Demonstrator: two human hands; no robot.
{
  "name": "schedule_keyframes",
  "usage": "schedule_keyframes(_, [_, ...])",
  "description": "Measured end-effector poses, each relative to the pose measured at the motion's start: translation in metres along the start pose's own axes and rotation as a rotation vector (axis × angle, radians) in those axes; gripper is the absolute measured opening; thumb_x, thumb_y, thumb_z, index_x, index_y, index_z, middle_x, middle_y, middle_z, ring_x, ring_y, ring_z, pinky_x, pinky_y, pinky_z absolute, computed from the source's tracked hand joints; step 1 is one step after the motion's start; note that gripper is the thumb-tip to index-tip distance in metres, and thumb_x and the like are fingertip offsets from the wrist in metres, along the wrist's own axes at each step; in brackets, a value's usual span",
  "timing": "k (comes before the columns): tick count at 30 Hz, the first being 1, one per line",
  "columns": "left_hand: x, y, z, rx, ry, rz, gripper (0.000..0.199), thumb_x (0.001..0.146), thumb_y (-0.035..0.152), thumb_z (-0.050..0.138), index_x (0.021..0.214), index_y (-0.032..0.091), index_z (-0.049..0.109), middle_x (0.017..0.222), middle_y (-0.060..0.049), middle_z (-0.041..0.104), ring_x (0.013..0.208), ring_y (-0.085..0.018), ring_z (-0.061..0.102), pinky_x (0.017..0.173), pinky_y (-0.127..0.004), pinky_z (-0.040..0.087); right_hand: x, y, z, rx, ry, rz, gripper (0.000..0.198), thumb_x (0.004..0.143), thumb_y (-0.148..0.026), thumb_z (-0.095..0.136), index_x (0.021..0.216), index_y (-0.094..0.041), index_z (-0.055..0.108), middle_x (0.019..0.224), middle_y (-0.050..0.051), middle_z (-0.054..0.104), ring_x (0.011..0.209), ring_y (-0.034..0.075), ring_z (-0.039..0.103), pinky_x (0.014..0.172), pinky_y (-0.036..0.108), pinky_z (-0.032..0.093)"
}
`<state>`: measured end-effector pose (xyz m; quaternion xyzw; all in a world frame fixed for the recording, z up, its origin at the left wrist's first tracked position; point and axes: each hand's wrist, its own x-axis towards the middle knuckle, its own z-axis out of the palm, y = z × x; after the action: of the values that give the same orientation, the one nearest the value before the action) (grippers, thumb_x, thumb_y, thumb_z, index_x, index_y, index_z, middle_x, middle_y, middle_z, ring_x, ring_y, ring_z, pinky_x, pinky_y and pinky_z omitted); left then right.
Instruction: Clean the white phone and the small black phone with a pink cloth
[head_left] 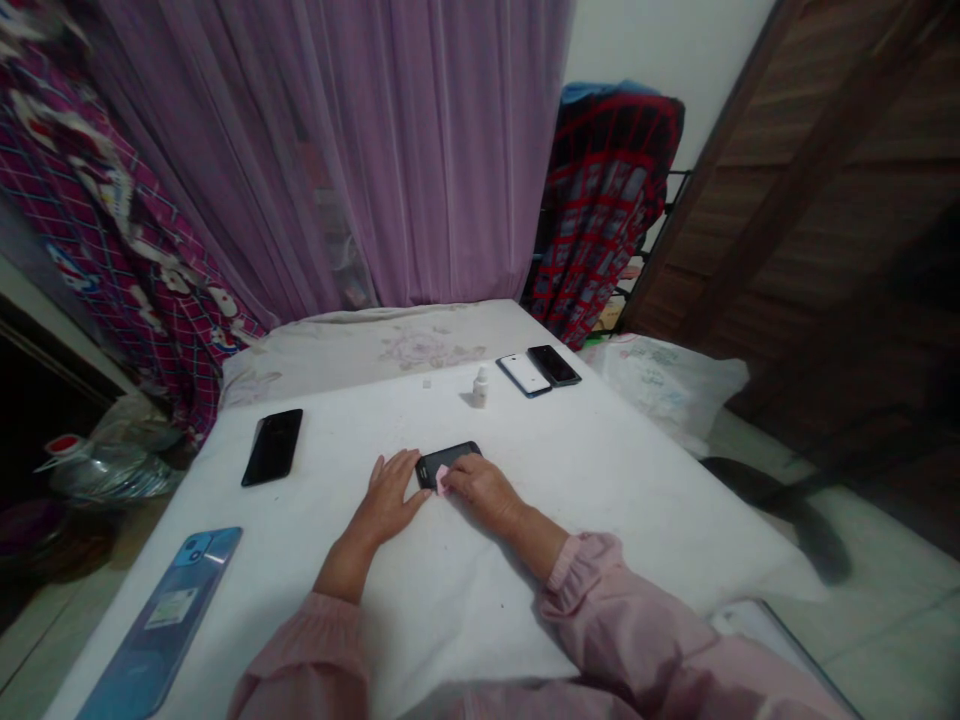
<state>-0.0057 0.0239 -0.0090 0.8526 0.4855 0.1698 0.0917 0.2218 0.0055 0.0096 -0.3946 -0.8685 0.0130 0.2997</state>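
A black smartphone (455, 456) lies screen up on the white-covered table in front of me. My left hand (390, 497) is at its left end, the thumb at the near edge and the fingertips by the far corner, keeping the phone between them. In my right hand (487, 492) a small pink piece of cloth or paper (442, 478) is pinched and pressed against the screen. Part of the phone's right half is hidden beneath that hand. Beyond the phone stands a small white bottle (480, 389), upright, with a tiny pale square piece (427, 384) to its left.
Another black phone (273, 447) lies at the left, and a blue phone (169, 620) with a label is nearer me. At the back right are a white-backed phone (524, 374) and a dark phone (554, 365). The white tablecloth (615, 480) hangs over the right edge.
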Motion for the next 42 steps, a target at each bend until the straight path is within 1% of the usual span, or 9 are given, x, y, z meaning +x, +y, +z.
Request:
schedule_keyframes(5, [0.001,0.002,0.001,0.015,0.006,-0.018,0.057,0.094,0.046,0.047,0.145,0.022,0.038,0.149,-0.012,0.047,0.139,-0.028,0.039,0.118,-0.055,0.019,-0.026,0.042,-0.027,0.137,0.091,0.272,0.015,0.085,-0.015,0.064,0.086,-0.023,0.076,0.088,0.006,0.073,0.084,0.018,0.064,0.077,0.029,0.051])
schedule_keyframes(7, [0.001,0.003,0.000,0.016,0.003,-0.019,0.056,0.095,0.046,0.046,0.145,0.022,0.039,0.149,-0.012,0.047,0.140,-0.028,0.039,0.118,-0.055,0.019,-0.031,0.048,-0.030,0.351,0.191,0.457,0.011,0.084,-0.026,0.067,0.087,-0.022,0.077,0.087,0.007,0.074,0.082,0.019,0.066,0.076,0.031,0.052])
schedule_keyframes(10, [0.000,0.003,-0.001,0.021,-0.009,-0.017,0.056,0.095,0.047,0.045,0.145,0.022,0.039,0.149,-0.011,0.048,0.140,-0.028,0.038,0.118,-0.055,0.019,-0.033,0.047,-0.031,0.792,0.327,0.726,0.032,0.079,-0.047,0.070,0.091,-0.018,0.077,0.087,0.008,0.075,0.078,0.020,0.067,0.073,0.033,0.053])
schedule_keyframes(13, [0.000,0.006,-0.002,0.029,-0.023,-0.041,0.063,0.093,0.052,0.047,0.146,0.020,0.037,0.151,-0.012,0.045,0.142,-0.029,0.036,0.119,-0.053,0.018,-0.034,0.045,-0.033,1.130,0.336,0.842,0.045,0.068,-0.053,0.079,0.092,-0.016,0.076,0.086,0.008,0.075,0.072,0.018,0.066,0.068,0.032,0.053])
schedule_keyframes(19, [0.005,0.020,-0.006,0.041,-0.065,-0.147,0.081,0.085,0.060,0.056,0.148,0.015,0.033,0.153,-0.015,0.041,0.144,-0.032,0.032,0.119,-0.054,0.016,-0.035,0.051,-0.041,1.380,0.330,0.923,0.042,0.061,-0.048,0.086,0.085,-0.015,0.074,0.074,0.005,0.072,0.060,0.014,0.062,0.054,0.025,0.049])
schedule_keyframes(26, [0.010,0.032,0.000,0.068,0.017,-0.187,0.068,0.086,0.054,0.058,0.142,0.018,0.043,0.149,-0.014,0.047,0.141,-0.032,0.037,0.118,-0.057,0.015,-0.035,0.052,-0.048,1.620,0.314,0.945,0.034,0.063,-0.040,0.088,0.080,-0.015,0.073,0.069,0.002,0.071,0.051,0.010,0.058,0.049,0.020,0.049])
schedule_keyframes(33, [0.015,0.031,0.005,0.058,0.061,-0.139,0.062,0.087,0.052,0.058,0.138,0.018,0.047,0.144,-0.014,0.052,0.138,-0.033,0.041,0.117,-0.059,0.019,-0.036,0.057,-0.045,1.660,0.311,0.920,0.028,0.071,-0.040,0.082,0.083,-0.017,0.072,0.075,0.003,0.072,0.058,0.013,0.062,0.054,0.023,0.052])
schedule_keyframes(39, [0.011,0.028,0.007,0.052,0.103,-0.079,0.055,0.085,0.048,0.061,0.131,0.019,0.051,0.142,-0.013,0.054,0.137,-0.031,0.044,0.117,-0.058,0.021,-0.032,0.056,-0.045,1.657,0.292,0.941,0.030,0.067,-0.040,0.086,0.082,-0.017,0.072,0.072,0.000,0.069,0.054,0.008,0.058,0.053,0.018,0.049])
schedule_keyframes(42, [0.009,0.028,0.008,0.055,0.132,-0.069,0.051,0.084,0.047,0.063,0.126,0.019,0.054,0.141,-0.013,0.055,0.135,-0.032,0.046,0.116,-0.059,0.022,-0.029,0.057,-0.045,1.628,0.286,0.934,0.029,0.070,-0.040,0.084,0.086,-0.018,0.072,0.073,0.001,0.070,0.055,0.009,0.059,0.055,0.020,0.052])
